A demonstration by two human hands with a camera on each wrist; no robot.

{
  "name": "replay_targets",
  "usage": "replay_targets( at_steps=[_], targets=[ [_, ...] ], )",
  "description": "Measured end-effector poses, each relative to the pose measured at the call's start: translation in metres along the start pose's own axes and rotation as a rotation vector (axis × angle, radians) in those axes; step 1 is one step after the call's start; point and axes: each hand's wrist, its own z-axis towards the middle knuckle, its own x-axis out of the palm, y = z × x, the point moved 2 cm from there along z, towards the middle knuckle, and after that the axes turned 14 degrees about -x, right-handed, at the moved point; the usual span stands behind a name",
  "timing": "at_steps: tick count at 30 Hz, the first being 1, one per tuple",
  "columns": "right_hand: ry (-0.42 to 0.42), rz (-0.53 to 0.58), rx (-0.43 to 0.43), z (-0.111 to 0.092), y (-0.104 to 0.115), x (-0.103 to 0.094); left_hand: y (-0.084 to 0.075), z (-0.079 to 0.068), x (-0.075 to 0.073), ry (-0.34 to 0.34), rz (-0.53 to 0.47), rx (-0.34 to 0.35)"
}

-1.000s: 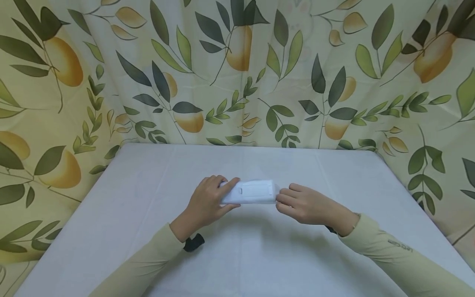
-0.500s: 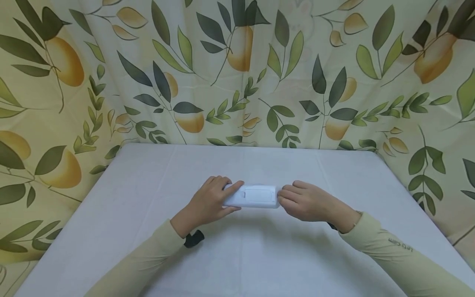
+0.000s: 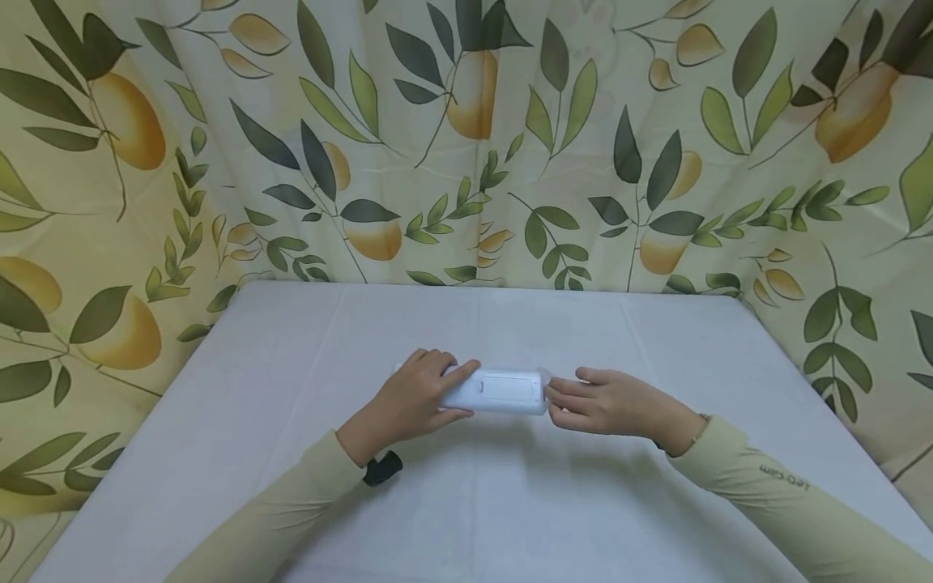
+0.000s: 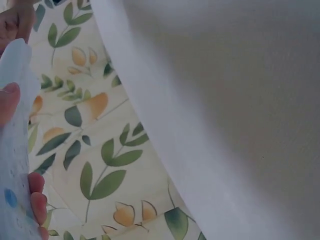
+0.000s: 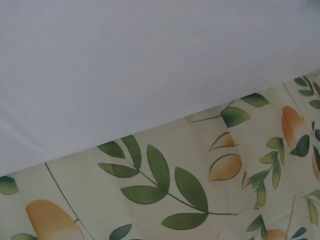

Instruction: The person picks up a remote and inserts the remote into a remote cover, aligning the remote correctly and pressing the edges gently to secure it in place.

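A white remote control (image 3: 506,390) is held above the table with its back and battery cover facing up. Clear, film-like plastic shows at its right end. My left hand (image 3: 415,397) grips the left end, thumb on one long edge and fingers on the other. In the left wrist view the button side of the remote control (image 4: 15,165) shows, with a blue button and a thumb over it. At the right end my right hand (image 3: 608,402) pinches the clear edge with its fingertips, the other fingers partly straightened. The right wrist view shows neither hand nor remote control.
A white cloth covers the table (image 3: 466,502), whose far edge meets a curtain (image 3: 452,186) printed with leaves and fruit. A black strap piece (image 3: 382,468) hangs under the left wrist. Both forearms wear pale green sleeves (image 3: 773,478).
The remote control has shifted slightly nearer the body and to the right, with the left hand still gripping it. The right hand's curled fingers have straightened somewhat at its end.
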Motion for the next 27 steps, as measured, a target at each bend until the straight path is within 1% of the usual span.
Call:
replay_targets(
  at_steps=[2, 5, 8, 11, 13, 15, 19, 21, 23, 27],
  targets=[
    [-0.011, -0.001, -0.018, 0.001, 0.001, 0.0, -0.002, 0.001, 0.002, 0.008, 0.004, -0.022],
    [-0.015, 0.013, -0.026, 0.006, 0.002, -0.001, -0.005, 0.003, 0.005, 0.004, 0.01, -0.076],
    [-0.018, 0.043, -0.002, 0.012, 0.002, -0.002, -0.01, 0.004, 0.005, -0.03, 0.031, -0.132],
    [-0.049, 0.085, 0.04, 0.018, 0.002, -0.002, -0.014, 0.005, 0.003, -0.069, 0.063, -0.177],
    [-0.075, 0.1, 0.063, 0.021, 0.003, -0.001, -0.016, 0.006, 0.003, -0.081, 0.074, -0.195],
    [-0.099, 0.119, 0.08, 0.024, 0.003, 0.0, -0.017, 0.007, 0.003, -0.084, 0.068, -0.201],
    [-0.111, 0.128, 0.07, 0.027, 0.007, -0.001, -0.015, 0.008, 0.004, -0.061, 0.042, -0.188],
    [-0.102, 0.115, 0.062, 0.027, 0.009, -0.002, -0.012, 0.008, 0.004, -0.057, 0.026, -0.18],
    [-0.097, 0.084, 0.055, 0.025, 0.01, -0.004, -0.01, 0.007, 0.003, -0.068, 0.008, -0.171],
    [-0.105, 0.05, 0.071, 0.022, 0.01, -0.005, -0.01, 0.007, -0.002, -0.08, 0.001, -0.171]
  ],
)
